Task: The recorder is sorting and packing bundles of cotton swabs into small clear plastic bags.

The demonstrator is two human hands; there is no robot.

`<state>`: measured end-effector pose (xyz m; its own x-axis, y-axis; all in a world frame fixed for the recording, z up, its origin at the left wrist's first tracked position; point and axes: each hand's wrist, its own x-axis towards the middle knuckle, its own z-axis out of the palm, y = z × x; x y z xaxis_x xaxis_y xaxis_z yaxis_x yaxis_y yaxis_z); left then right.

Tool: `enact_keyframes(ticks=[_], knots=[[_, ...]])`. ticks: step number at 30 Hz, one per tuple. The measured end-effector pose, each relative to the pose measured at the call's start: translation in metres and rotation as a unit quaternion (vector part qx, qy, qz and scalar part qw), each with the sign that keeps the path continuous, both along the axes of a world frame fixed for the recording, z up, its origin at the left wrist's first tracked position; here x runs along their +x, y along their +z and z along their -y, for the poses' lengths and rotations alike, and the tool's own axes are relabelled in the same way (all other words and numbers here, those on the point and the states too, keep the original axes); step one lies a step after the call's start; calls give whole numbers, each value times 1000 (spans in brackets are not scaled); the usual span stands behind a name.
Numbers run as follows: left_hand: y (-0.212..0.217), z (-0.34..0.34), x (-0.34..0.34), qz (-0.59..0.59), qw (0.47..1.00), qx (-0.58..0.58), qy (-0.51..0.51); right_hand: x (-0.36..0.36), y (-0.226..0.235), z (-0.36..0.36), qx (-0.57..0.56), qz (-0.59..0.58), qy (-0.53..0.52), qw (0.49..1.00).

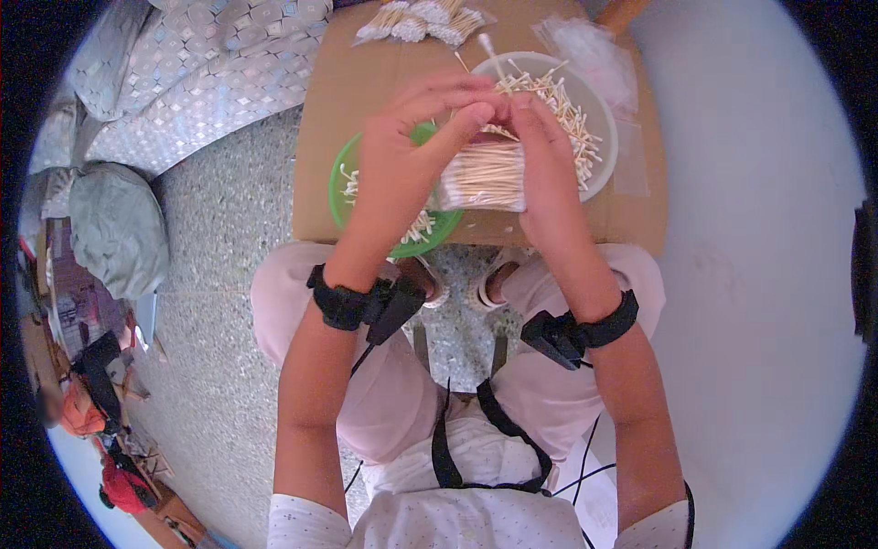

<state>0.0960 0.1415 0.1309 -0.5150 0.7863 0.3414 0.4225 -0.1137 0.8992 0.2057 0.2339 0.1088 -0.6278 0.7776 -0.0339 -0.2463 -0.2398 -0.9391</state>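
A clear bag packed with cotton swabs (485, 178) hangs below my fingertips, its sticks lying crosswise. My right hand (546, 169) is closed along the bag's right side, thumb and fingers at its top edge. My left hand (410, 137), slightly blurred, pinches at the same top edge; its fingertips meet those of the right. Just beyond the fingertips a single cotton swab (492, 59) sticks up; whether a finger grips it I cannot tell. Behind my right hand stands a white bowl (611, 151) of loose cotton swabs. A green bowl (337, 188) with fewer swabs is partly hidden under my left hand.
The bowls stand on a brown cardboard box (315, 119). At its far edge lie several bagged bundles of cotton swabs (425, 20). Clear plastic bags (594, 59) lie at the far right. A pale wall (759, 274) rises on the right; patterned bedding (215, 78) is at the left.
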Motion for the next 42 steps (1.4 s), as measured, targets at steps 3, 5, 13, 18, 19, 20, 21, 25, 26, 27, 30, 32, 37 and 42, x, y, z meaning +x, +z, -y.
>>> enact_keyframes(ticks=[3,5,13,18,19,20,21,25,26,27,30,32,37,42], knots=[[-10,-4,5,205,978,22,-44,-2,-6,1,34,27,18,999],[-7,-6,8,245,968,-10,-45,2,-10,-4,27,33,20,999],[-10,-8,13,256,965,54,10,5,0,-1,34,60,136,988],[-16,-11,9,241,959,96,111,3,1,4,-44,85,153,984],[-18,-10,4,257,952,108,124,7,5,8,-63,122,216,967],[-19,-10,0,273,945,119,136,9,9,10,-81,158,277,944],[-19,-11,-1,273,945,120,136,11,12,8,-80,158,277,944],[-14,-12,-6,295,930,172,138,15,13,-2,-47,166,332,927],[-12,-11,-7,302,924,193,131,15,12,-4,1,151,325,934],[-8,-9,-9,302,924,193,131,15,12,-4,1,150,326,933],[-2,0,-16,276,932,175,158,14,17,-6,116,98,238,959],[-2,6,-20,296,939,155,78,15,23,-7,113,79,193,971],[-1,8,-19,281,949,123,70,14,15,-7,136,47,182,973],[-3,4,-14,262,956,119,62,11,9,-7,42,5,171,984]])
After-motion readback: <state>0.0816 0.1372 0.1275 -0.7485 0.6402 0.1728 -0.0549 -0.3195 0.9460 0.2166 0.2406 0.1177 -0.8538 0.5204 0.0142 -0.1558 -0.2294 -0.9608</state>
